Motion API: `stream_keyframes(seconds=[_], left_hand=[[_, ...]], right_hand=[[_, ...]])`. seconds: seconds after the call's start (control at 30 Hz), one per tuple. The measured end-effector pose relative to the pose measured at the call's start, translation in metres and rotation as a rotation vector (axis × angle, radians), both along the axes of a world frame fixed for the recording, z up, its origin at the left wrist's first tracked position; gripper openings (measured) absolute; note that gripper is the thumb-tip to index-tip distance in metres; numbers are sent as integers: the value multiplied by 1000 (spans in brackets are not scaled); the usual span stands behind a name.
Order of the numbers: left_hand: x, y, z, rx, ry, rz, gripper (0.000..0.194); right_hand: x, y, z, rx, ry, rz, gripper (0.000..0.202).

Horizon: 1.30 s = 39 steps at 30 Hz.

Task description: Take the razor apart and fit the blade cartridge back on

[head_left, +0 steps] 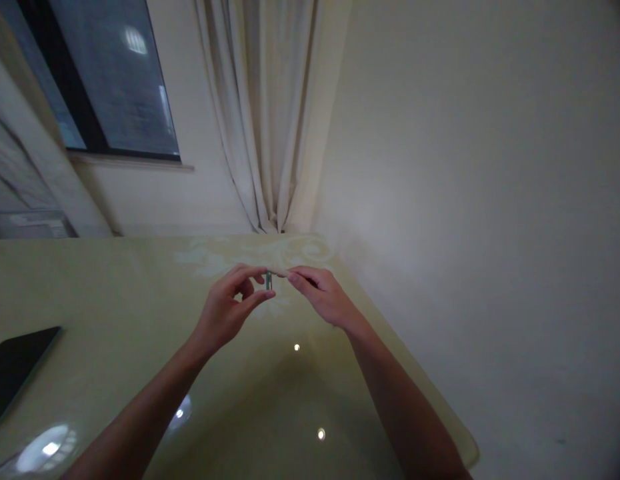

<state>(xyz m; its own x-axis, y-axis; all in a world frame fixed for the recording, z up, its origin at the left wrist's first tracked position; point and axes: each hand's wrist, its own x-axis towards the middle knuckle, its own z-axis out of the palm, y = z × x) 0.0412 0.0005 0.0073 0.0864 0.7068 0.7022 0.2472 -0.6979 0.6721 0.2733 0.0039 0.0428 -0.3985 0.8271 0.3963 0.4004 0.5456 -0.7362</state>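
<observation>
Above the table, my left hand (230,300) is closed in a pinch, holding a small flat green piece (269,280) upright between thumb and fingertips. The piece has a dark and pale edge; its kind is too small to make out. My right hand (323,290) is closed too, with thumb and forefinger on the end of a thin pale stick-like piece (279,273). This pale piece reaches leftward to the top of the green piece, and they appear to touch. My curled right fingers hide its other end.
Both hands are over a glossy yellowish table (115,287) with a pale scroll pattern. A dark flat tablet-like device (23,363) lies at the left edge. The wall (465,200) runs along the table's right side; a curtain (263,113) hangs behind it.
</observation>
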Motion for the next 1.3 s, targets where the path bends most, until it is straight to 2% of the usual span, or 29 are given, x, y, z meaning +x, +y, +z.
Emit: stream_keyframes(seconds=[0.1, 0.23, 0.37, 0.5, 0.57, 0.67, 0.8, 0.87, 0.93, 1.07, 1.2, 1.3], left_hand=[[-1, -1, 2, 0, -5, 17, 27], [-1, -1, 2, -24, -14, 21, 27], [0, 1, 1, -25, -26, 23, 31], [-1, 3, 0, -38, -36, 26, 28], [-2, 4, -1, -50, -29, 21, 29], [-4, 6, -3, -55, -25, 40, 31], [-5, 11, -7, -102, -20, 51, 28], [-5, 13, -8, -118, -8, 48, 30], [-5, 14, -9, -107, 2, 56, 32], [-7, 16, -11, -73, 7, 72, 29], [-9, 18, -11, -46, 6, 86, 29], [-10, 18, -11, -42, -7, 96, 29]], right_hand=[[-1, -1, 1, 4, -24, 19, 41], [-2, -1, 2, 37, -6, -32, 37], [-3, 0, 2, 20, -28, 24, 37], [-2, 1, 1, 32, -33, -25, 37], [-3, 0, 1, 24, -28, -5, 37], [-5, 1, -1, 21, -60, 27, 37], [-5, 4, -6, 14, -78, -25, 39], [-5, 6, -8, 2, -67, 14, 37], [-6, 7, -10, -11, -74, 41, 35], [-5, 8, -12, -5, -90, -12, 37], [-6, 8, -12, -35, -93, 61, 36], [-6, 8, -12, -27, -114, 22, 37]])
